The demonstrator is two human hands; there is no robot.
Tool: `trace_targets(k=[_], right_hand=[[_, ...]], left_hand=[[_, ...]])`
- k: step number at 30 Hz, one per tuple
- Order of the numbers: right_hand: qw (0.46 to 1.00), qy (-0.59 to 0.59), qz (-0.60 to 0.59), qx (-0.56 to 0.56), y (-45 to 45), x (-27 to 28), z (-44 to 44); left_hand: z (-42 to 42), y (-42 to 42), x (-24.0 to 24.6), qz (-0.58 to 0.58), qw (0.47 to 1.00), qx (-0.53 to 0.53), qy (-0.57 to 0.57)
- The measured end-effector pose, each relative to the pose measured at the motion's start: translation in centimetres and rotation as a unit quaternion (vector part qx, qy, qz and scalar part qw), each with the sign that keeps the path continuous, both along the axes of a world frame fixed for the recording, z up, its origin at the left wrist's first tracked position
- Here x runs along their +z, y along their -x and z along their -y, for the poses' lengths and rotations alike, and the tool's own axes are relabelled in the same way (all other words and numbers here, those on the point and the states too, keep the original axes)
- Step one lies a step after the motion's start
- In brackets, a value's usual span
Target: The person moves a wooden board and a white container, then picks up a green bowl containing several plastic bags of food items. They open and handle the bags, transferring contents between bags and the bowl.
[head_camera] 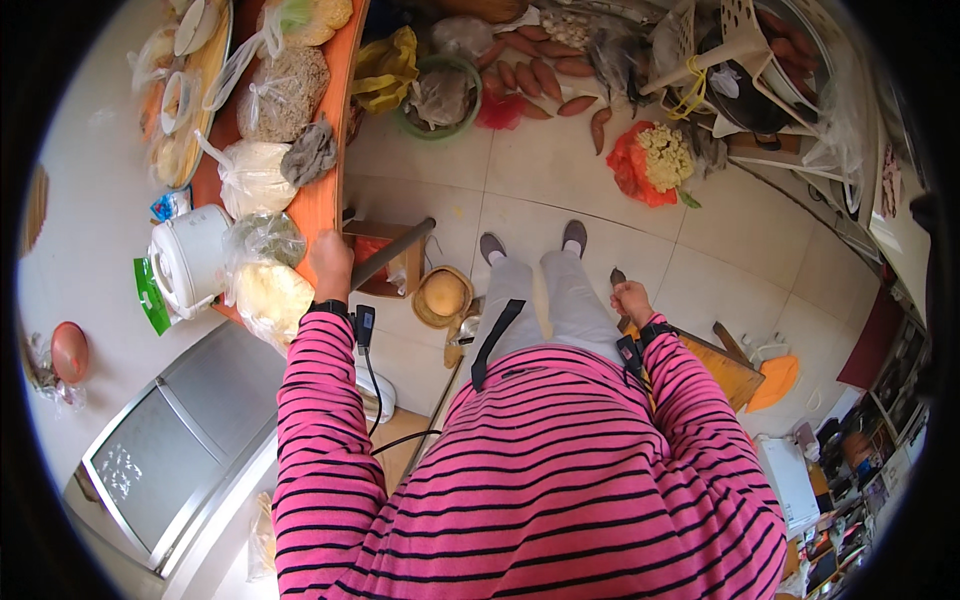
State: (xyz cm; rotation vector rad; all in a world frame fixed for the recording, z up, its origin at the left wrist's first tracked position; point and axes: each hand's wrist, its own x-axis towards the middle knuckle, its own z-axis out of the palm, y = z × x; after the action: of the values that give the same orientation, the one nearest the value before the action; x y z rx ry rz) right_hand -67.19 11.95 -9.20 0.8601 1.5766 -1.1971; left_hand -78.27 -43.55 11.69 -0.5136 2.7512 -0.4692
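Note:
My left hand (331, 256) is curled at the edge of the orange-red tabletop (324, 202), beside a clear plastic bag of pale yellow food (271, 296); whether it grips the edge is hard to tell. On that table stand a white rice cooker (191, 259), a tied bag of white powder (251, 178), a bag of grain (281, 94) and a crumpled grey cloth (309, 154). My right hand (634, 301) hangs beside my right leg, its fingers closed around a dark, pointed object (617, 277), too small to name surely.
Sweet potatoes (544, 79) lie on the tiled floor ahead, near a green basin (439, 133) and cauliflower in a red bag (660, 161). A cardboard box (409, 262) and a woven basket (442, 296) stand at left. A wooden stool or bench (712, 367) is at right.

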Motion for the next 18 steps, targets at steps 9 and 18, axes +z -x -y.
trace_targets(k=[9, 18], right_hand=[[1.0, 0.014, -0.003, 0.013, 0.4, -0.1, -0.5], [0.999, 0.031, -0.006, -0.009, 1.1, 0.1, -0.1]], left_hand=[[-0.7, 0.2, 0.5, -0.004, 1.0, 0.016, -0.006], [-0.8, 0.4, 0.4, 0.012, 1.0, 0.027, 0.01]])
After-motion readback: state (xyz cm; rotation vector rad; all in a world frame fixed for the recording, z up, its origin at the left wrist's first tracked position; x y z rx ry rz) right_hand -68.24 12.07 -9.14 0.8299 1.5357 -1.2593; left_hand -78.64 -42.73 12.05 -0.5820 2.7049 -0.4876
